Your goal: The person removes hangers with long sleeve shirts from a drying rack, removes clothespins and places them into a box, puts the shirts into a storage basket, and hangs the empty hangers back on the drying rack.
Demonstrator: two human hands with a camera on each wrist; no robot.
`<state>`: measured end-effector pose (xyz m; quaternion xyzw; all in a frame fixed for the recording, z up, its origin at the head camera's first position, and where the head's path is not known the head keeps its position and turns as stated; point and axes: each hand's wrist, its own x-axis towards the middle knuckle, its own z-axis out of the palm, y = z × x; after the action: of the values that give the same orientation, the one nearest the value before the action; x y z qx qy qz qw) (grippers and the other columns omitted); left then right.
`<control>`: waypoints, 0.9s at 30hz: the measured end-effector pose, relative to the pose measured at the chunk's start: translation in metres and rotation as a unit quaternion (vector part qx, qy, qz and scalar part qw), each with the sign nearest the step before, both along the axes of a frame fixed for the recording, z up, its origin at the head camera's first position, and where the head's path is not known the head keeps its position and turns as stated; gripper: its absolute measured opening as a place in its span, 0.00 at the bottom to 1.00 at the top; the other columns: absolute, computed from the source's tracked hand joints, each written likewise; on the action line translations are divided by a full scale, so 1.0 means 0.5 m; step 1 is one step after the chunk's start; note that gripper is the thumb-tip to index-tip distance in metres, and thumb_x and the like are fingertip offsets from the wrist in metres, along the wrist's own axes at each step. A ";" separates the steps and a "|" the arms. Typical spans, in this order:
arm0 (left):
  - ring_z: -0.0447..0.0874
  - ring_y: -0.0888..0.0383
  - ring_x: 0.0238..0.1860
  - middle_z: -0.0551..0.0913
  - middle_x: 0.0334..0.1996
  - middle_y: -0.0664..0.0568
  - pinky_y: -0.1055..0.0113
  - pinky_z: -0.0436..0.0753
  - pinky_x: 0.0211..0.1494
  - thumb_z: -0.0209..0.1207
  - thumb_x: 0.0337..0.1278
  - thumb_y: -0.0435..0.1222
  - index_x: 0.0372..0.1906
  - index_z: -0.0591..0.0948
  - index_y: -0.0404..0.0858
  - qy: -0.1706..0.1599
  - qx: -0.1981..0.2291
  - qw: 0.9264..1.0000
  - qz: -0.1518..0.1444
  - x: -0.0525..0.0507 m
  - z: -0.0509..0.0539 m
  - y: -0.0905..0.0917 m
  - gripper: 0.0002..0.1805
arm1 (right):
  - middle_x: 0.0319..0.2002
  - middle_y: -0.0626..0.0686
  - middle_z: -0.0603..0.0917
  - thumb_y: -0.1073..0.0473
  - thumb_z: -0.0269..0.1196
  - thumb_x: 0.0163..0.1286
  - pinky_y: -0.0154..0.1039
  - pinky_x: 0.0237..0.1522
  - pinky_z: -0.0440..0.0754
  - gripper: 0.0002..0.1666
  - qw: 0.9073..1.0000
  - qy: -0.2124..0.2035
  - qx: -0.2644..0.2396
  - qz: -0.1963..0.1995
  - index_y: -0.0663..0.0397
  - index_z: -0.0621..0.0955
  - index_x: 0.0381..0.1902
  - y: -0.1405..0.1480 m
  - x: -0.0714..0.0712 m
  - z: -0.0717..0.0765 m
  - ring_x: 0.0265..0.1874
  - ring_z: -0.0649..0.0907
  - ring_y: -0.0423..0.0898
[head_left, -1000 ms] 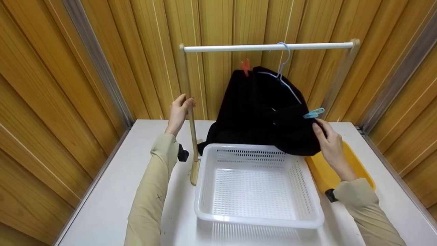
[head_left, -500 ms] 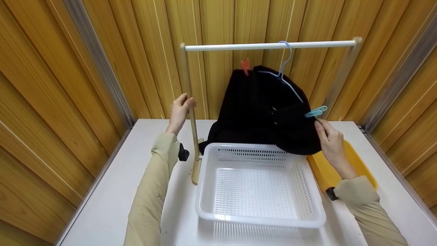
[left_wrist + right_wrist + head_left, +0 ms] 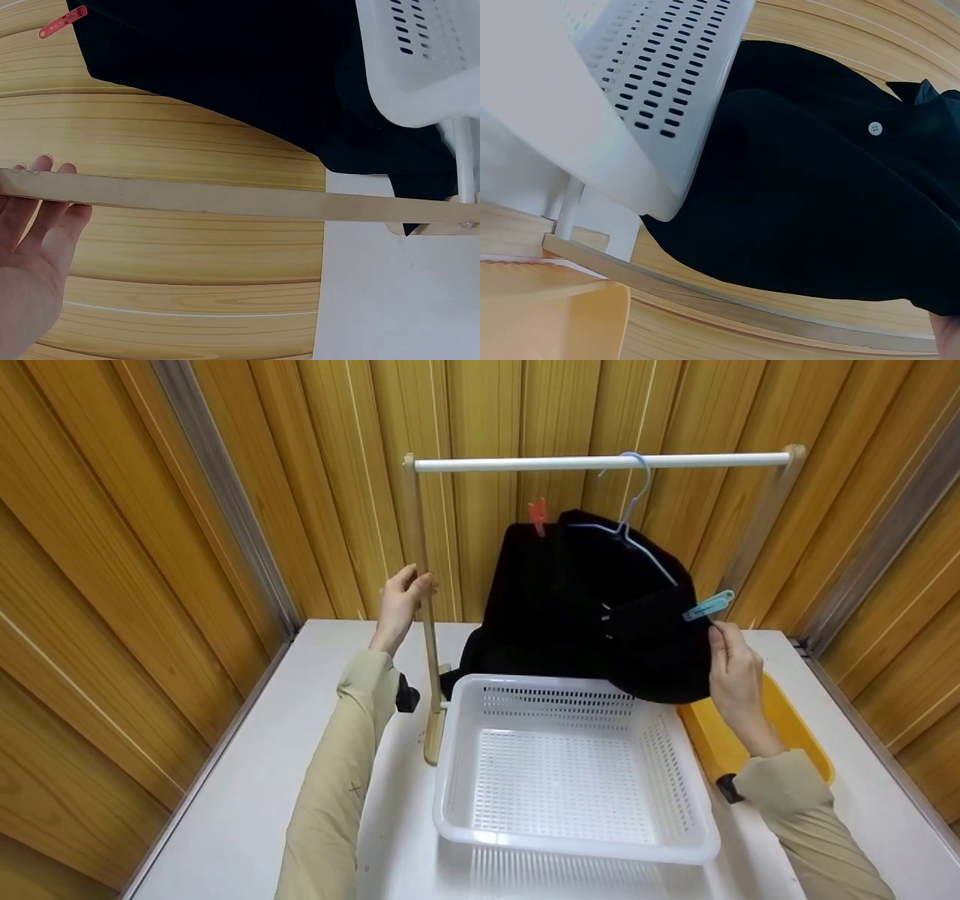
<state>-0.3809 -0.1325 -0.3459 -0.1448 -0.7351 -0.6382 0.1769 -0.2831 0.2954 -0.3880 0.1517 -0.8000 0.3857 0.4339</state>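
A black shirt [image 3: 540, 607] with small white buttons hangs from a pale blue hanger [image 3: 625, 514] on the white bar [image 3: 510, 463] of a rack. A red clothespin [image 3: 538, 516] is clipped at its left shoulder and a light blue clothespin [image 3: 709, 605] at its right side. My right hand [image 3: 737, 682] pinches the shirt's edge just below the blue clothespin; the right wrist view mostly cuts this hand off. My left hand [image 3: 399, 607] holds the rack's wooden left post [image 3: 427, 637]. In the left wrist view, fingertips [image 3: 45, 163] show past the post.
A white perforated basket [image 3: 577, 847] stands on the white table [image 3: 247, 780] in front of the shirt, whose lower part passes behind its rim. To its right sits a yellow bin [image 3: 795, 720], partly under my right arm. Wood-patterned panels [image 3: 480, 405] enclose the back and sides.
My right hand has drawn the shirt's edge slightly to the right, and the blue clothespin now tilts up more. The red clothespin sits a little lower. My left hand stays on the post.
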 end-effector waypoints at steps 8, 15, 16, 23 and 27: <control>0.76 0.52 0.35 0.79 0.33 0.41 0.67 0.69 0.31 0.52 0.63 0.37 0.39 0.77 0.31 0.008 0.013 1.000 -0.006 0.002 -0.002 0.002 0.11 | 0.31 0.63 0.78 0.70 0.46 0.70 0.27 0.34 0.66 0.11 1.000 0.019 -0.005 -0.003 0.72 0.75 0.39 -0.003 0.000 0.009 0.30 0.73 0.38; 0.75 0.45 0.38 0.76 0.36 0.33 0.63 0.70 0.33 0.51 0.63 0.35 0.39 0.76 0.30 -0.002 0.028 0.999 -0.029 0.002 0.003 0.002 0.10 | 0.30 0.63 0.77 0.70 0.46 0.70 0.27 0.32 0.65 0.10 0.999 0.039 -0.007 -0.005 0.73 0.75 0.38 -0.003 0.001 0.023 0.26 0.70 0.38; 0.74 0.43 0.39 0.76 0.36 0.33 0.62 0.70 0.34 0.51 0.63 0.33 0.39 0.76 0.30 -0.005 0.032 0.999 -0.032 0.006 0.006 0.002 0.09 | 0.29 0.62 0.77 0.70 0.46 0.70 0.27 0.32 0.65 0.10 0.999 0.041 -0.006 -0.005 0.73 0.75 0.38 -0.001 0.000 0.024 0.26 0.69 0.38; 0.73 0.38 0.40 0.77 0.35 0.35 0.63 0.68 0.32 0.50 0.63 0.33 0.39 0.76 0.29 -0.013 0.011 1.000 -0.027 0.047 0.038 0.012 0.10 | 0.29 0.62 0.76 0.69 0.47 0.70 0.27 0.30 0.63 0.11 0.998 0.055 -0.011 -0.020 0.72 0.75 0.38 0.005 0.001 0.026 0.24 0.68 0.38; 0.73 0.38 0.41 0.77 0.37 0.32 0.65 0.68 0.31 0.50 0.63 0.32 0.40 0.76 0.29 -0.016 0.017 0.999 -0.029 0.048 0.037 0.013 0.09 | 0.27 0.61 0.76 0.69 0.47 0.70 0.27 0.29 0.63 0.11 0.998 0.057 -0.015 -0.024 0.73 0.75 0.38 0.008 0.003 0.028 0.22 0.67 0.38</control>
<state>-0.3570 -0.1260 -0.3276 -0.1528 -0.7224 -0.6577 0.1494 -0.2815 0.2993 -0.3741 0.1475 -0.7718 0.3776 0.4899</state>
